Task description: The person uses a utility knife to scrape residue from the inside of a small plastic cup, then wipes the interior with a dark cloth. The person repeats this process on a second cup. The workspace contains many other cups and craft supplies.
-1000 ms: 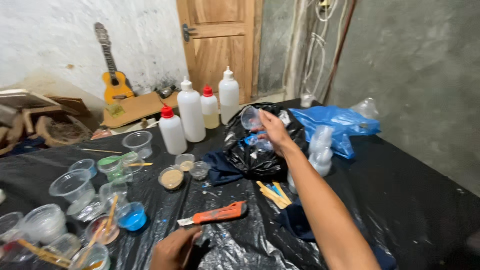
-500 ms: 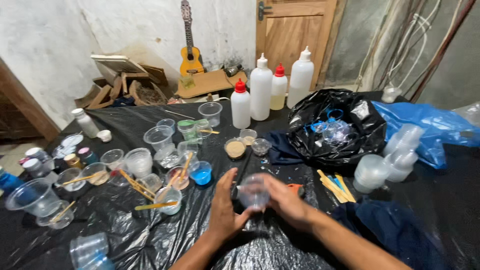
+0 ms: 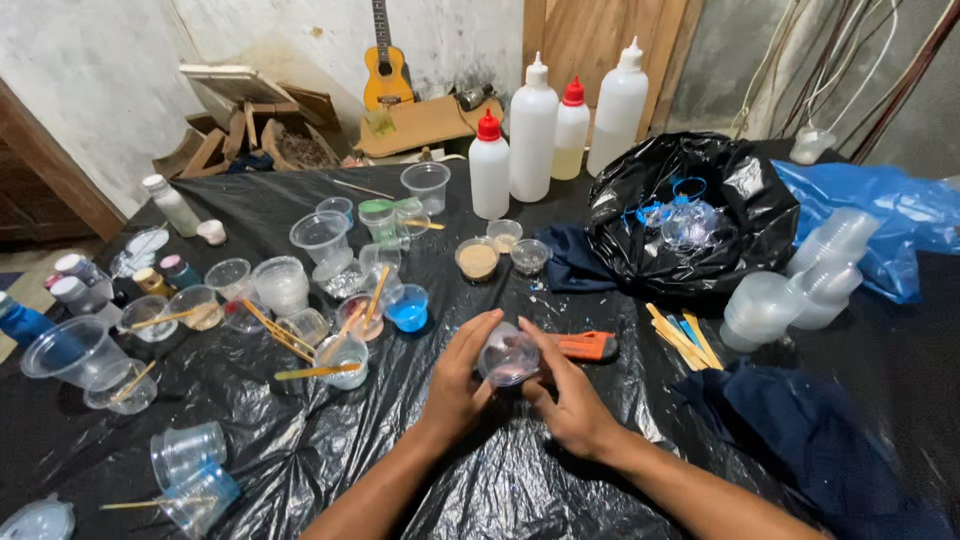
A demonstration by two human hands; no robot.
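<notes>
Both hands meet over the middle of the desk: my left hand wraps one side of a small clear plastic cup, fingers curled close around its wall, and my right hand closes on the other side, thumb near the rim. The cup sits between my palms just above the black plastic sheet, tilted toward me; I cannot tell whether it holds anything.

Far left stands a cluster of empty clear cups, then cups with wooden stir sticks laid across them. A little cup of blue liquid is near my left hand, and a cup of tan powder lies beyond it. Just right of the held cup is an orange utility knife, then loose coloured sticks, a black bag and a stack of clear cups.

To handle this well, I judge that I should grip lightly, since thin plastic buckles, keep the cup low over the sheet, and keep my elbows clear of the blue liquid.
</notes>
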